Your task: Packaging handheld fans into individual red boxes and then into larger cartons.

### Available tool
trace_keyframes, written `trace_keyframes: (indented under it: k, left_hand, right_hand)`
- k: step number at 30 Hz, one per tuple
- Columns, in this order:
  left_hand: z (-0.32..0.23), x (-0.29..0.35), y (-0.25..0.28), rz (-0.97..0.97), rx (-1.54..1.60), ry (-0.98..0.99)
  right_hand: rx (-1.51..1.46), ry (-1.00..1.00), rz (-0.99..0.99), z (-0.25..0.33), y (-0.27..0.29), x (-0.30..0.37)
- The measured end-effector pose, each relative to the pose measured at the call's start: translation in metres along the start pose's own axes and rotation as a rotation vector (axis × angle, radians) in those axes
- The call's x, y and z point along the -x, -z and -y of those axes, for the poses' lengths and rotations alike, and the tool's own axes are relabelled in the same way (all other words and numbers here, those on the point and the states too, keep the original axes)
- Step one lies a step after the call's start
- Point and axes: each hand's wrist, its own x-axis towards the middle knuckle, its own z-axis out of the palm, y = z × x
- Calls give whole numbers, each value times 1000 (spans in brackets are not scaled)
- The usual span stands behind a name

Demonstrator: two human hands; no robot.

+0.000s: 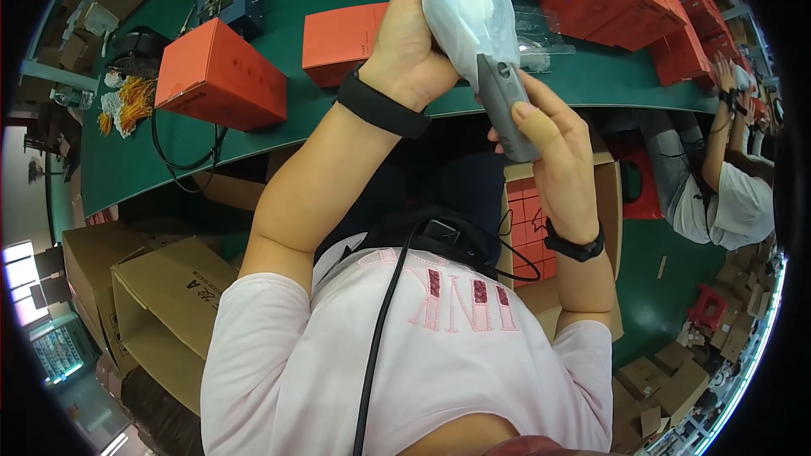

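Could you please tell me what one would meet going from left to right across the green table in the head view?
Bundle of orange and white cords → larger orange-red box → smaller orange-red box → left hand → white-wrapped device with a grey handle → right hand → row of orange-red boxes

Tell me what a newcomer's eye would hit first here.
First, the grey-handled fan at upper centre, its head inside a whitish sleeve: the left grip holds the sleeved head, the right grip the handle's lower part. Next, the red-orange boxes on the green table, at left and grouped at upper right. Then the open brown carton at lower left.
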Motion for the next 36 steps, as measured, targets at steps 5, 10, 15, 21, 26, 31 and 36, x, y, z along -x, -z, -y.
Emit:
trace_keyframes:
  k: [5, 10, 15, 21, 26, 31, 36]
  left_hand:
    - [-13, 1, 7, 213, 83, 113]
    - [-12, 4, -18, 224, 85, 57]
    - [-13, 2, -16, 186, 46, 42]
    - [-16, 4, -15, 175, 78, 71]
    - [-19, 5, -15, 296, 130, 106]
    - [-22, 10, -32, 182, 16, 63]
    - [-25, 12, -31, 231, 9, 102]
  right_hand:
    - [68, 90, -18, 4, -4, 8]
    - [39, 132, -79, 5, -8, 10]
    - [22, 108, -78, 10, -9, 11]
    - [-13, 113, -85, 9, -11, 12]
    - [-40, 133, -72, 4, -12, 13]
    - [-83, 149, -55, -1, -15, 16]
    - [-84, 178, -36, -5, -12, 16]
